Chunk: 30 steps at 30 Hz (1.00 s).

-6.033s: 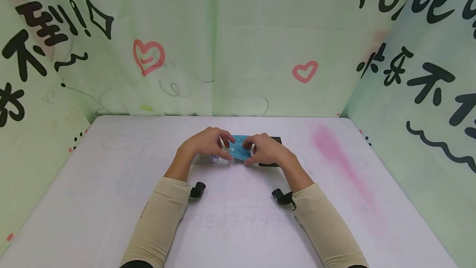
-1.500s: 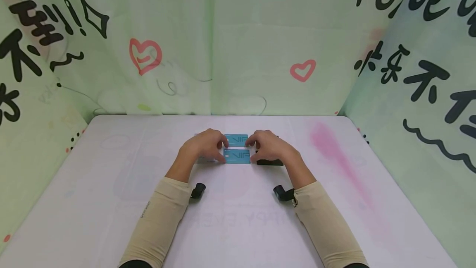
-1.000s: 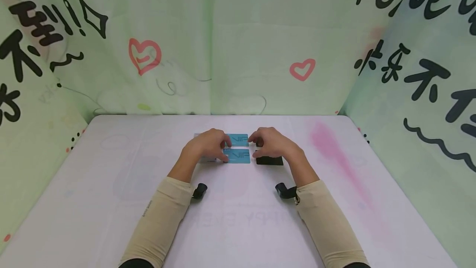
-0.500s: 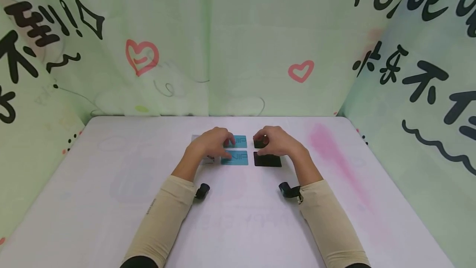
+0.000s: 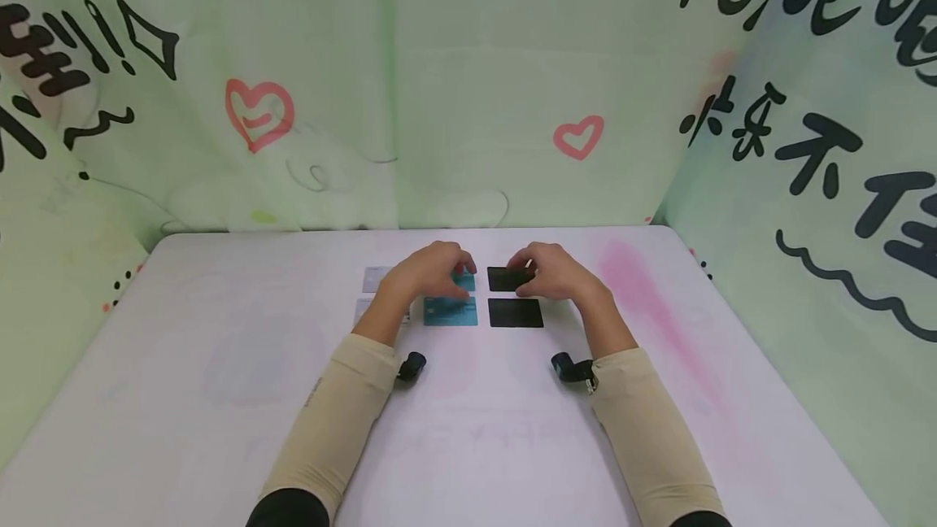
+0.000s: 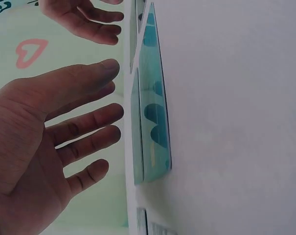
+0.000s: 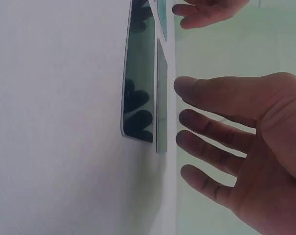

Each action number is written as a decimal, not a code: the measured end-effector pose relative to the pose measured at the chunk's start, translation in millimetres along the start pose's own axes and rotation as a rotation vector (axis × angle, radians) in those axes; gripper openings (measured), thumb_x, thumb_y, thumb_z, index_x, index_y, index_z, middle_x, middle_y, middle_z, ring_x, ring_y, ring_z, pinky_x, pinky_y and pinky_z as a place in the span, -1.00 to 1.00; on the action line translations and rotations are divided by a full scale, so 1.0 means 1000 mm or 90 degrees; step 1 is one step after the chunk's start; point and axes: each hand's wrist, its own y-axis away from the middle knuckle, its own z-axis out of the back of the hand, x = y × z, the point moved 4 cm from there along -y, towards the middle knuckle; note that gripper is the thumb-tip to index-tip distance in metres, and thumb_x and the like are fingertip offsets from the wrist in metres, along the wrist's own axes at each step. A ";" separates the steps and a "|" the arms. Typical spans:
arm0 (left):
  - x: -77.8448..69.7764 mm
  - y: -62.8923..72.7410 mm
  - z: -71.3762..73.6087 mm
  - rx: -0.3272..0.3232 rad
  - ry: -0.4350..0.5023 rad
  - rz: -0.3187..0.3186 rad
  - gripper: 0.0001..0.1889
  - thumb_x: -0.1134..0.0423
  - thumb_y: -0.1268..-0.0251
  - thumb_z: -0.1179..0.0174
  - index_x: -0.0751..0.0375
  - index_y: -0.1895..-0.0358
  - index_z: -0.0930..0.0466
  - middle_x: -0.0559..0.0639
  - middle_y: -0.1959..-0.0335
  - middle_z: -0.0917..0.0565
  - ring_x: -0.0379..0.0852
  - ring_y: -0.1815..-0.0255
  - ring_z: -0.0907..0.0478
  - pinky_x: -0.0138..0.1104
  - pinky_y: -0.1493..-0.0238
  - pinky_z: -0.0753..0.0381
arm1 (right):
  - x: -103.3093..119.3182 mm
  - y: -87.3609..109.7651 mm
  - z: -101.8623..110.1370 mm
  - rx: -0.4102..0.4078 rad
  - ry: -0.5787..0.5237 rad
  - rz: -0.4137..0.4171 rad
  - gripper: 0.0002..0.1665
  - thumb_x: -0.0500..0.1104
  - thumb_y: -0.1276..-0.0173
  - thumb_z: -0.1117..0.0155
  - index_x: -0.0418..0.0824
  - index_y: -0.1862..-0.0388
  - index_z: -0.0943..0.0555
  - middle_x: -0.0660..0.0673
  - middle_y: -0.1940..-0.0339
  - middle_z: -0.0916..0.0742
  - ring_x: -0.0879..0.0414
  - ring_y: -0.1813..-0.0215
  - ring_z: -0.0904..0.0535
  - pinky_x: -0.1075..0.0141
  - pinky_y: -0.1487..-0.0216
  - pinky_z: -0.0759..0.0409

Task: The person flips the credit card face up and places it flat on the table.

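Observation:
Two blue cards lie flat, one behind the other: the near blue card [image 5: 450, 312] shows whole, while my left hand [image 5: 428, 273] partly covers the far blue card [image 5: 469, 281]. To their right are a near black card [image 5: 516, 313] and a far black card [image 5: 503, 278]. My right hand [image 5: 558, 273] hovers at the right end of the far one, thumb and fingers bent loosely. In the left wrist view, the left fingers [image 6: 96, 117] are spread above the blue cards. The right wrist view likewise has the right fingers [image 7: 211, 142] apart from the black cards. Neither hand holds anything.
Left of the blue cards lie a far whitish card [image 5: 375, 279] and a near whitish card [image 5: 362, 307], the latter partly behind the left wrist. The white table [image 5: 468, 446] backs onto a green curtain [image 5: 483, 88]. Black wrist cameras [image 5: 412, 366] stick out from the sleeves.
Six seconds ago a tilted blue card was between both hands; now the blue cards lie flat in line. Both hands have since drawn off the blue cards' ends, the right one toward the black cards.

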 end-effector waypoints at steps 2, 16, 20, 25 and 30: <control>-0.002 -0.004 0.000 -0.001 0.003 -0.002 -0.57 0.12 -0.28 -0.46 0.07 -0.20 -0.70 0.04 -0.04 -0.67 -0.02 -0.11 -0.55 -0.14 -0.26 -0.57 | -0.002 -0.001 0.001 -0.004 0.005 0.000 -0.48 -0.25 -0.26 -0.48 -0.26 -0.22 -0.69 -0.24 -0.13 -0.71 -0.16 -0.14 -0.62 -0.01 -0.20 -0.62; -0.013 -0.034 -0.007 -0.011 -0.026 -0.013 -0.51 0.12 -0.33 -0.42 0.09 -0.30 -0.64 0.07 -0.14 -0.66 0.01 -0.18 -0.56 -0.11 -0.33 -0.54 | -0.011 -0.001 0.004 0.002 0.010 -0.037 -0.40 -0.30 -0.27 -0.46 -0.24 -0.32 -0.63 -0.26 -0.27 -0.67 -0.22 -0.31 -0.54 -0.09 -0.34 -0.55; -0.014 -0.040 -0.004 -0.021 -0.013 -0.008 -0.50 0.14 -0.31 -0.43 0.11 -0.30 -0.65 0.10 -0.14 -0.68 0.02 -0.15 -0.57 -0.09 -0.30 -0.55 | -0.011 -0.004 0.006 0.003 0.026 -0.031 -0.38 -0.33 -0.23 -0.46 -0.27 -0.31 -0.64 -0.28 -0.26 -0.68 -0.22 -0.30 -0.55 -0.08 -0.33 -0.54; -0.018 -0.043 -0.007 -0.010 -0.008 0.007 -0.49 0.16 -0.30 -0.44 0.13 -0.30 -0.65 0.10 -0.15 -0.68 0.02 -0.17 -0.58 -0.10 -0.31 -0.56 | -0.015 -0.006 0.003 0.022 0.040 -0.018 -0.35 -0.33 -0.17 -0.46 -0.29 -0.31 -0.64 -0.30 -0.27 -0.66 -0.24 -0.31 -0.55 -0.07 -0.35 -0.52; -0.028 -0.046 -0.014 -0.002 -0.009 -0.004 -0.48 0.17 -0.29 -0.44 0.17 -0.31 -0.64 0.11 -0.16 -0.67 0.01 -0.15 -0.58 -0.12 -0.31 -0.57 | -0.021 -0.003 0.000 0.016 0.047 -0.015 -0.34 -0.38 -0.15 -0.45 -0.32 -0.30 -0.63 -0.31 -0.25 -0.65 -0.22 -0.25 -0.56 -0.07 -0.32 -0.53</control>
